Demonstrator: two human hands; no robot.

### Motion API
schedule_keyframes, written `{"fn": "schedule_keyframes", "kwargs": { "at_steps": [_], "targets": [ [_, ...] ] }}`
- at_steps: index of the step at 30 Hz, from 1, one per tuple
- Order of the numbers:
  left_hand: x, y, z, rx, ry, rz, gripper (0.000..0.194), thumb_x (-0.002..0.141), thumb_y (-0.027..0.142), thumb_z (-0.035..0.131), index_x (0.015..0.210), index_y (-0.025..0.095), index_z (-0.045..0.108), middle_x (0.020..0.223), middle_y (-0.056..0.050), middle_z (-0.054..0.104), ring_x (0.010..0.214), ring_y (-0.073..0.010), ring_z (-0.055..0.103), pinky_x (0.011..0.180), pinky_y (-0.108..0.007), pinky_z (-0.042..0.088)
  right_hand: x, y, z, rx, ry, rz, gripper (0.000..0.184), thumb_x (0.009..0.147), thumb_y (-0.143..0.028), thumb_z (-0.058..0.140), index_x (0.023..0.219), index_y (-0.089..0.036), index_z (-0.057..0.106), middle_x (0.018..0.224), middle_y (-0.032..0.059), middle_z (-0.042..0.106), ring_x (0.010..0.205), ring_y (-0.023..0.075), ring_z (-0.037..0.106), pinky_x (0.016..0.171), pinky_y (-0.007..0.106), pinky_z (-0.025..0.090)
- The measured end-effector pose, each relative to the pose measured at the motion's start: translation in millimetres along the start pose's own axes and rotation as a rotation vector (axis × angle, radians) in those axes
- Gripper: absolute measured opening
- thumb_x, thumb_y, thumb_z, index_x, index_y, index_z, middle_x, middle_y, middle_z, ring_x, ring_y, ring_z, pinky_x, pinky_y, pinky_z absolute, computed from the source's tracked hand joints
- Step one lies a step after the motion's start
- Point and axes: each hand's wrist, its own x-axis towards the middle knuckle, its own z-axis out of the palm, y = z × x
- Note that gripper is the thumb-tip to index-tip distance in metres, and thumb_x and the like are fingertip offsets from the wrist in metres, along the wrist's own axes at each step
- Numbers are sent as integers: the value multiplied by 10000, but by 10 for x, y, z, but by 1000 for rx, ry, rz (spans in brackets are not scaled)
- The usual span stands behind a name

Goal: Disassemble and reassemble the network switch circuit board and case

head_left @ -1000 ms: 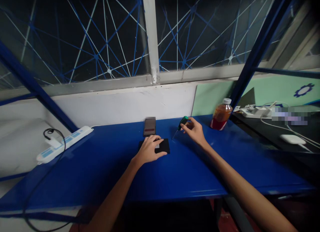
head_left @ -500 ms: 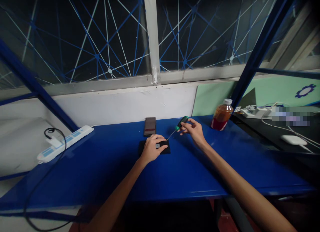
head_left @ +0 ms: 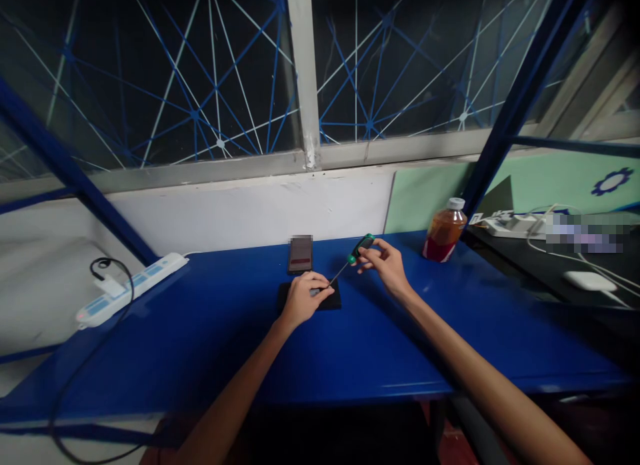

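A green-and-black screwdriver (head_left: 364,246) slants down to the left in my right hand (head_left: 389,268), its handle held between thumb and fingers. The metal shaft runs to the fingertips of my left hand (head_left: 303,301). There the left thumb and forefinger close around the tip, which they partly hide. Beneath the left hand lies a flat black rectangular object (head_left: 332,301) on the blue table; its kind does not show. A small grey patch (head_left: 315,292) peeks out between the left fingers, mostly covered.
Just behind the black object lies a phone (head_left: 301,255). A bottle of amber drink (head_left: 445,230) stands at the back right. On the left, a white power strip (head_left: 133,288) has a black cable hanging from it. A white charger case (head_left: 590,280) and cables occupy the dark side table.
The screwdriver has swung left and down from the table beside the black object to my left fingertips. My left thumb and forefinger, spread earlier, have drawn together at its tip.
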Motion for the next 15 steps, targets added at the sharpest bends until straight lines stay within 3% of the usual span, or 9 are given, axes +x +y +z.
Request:
{"fn": "schedule_keyframes", "kwargs": {
  "at_steps": [15],
  "targets": [
    [-9,-48,28,-10,-54,38,142,846,257,614,886,211,743,926,-47,722,838,-187,658,817,-324,505,-31,-26,36,-94,15,-89,306,725,-384,714,901,-188,558,628,1,651,602,188,663,491,290,536]
  ]
}}
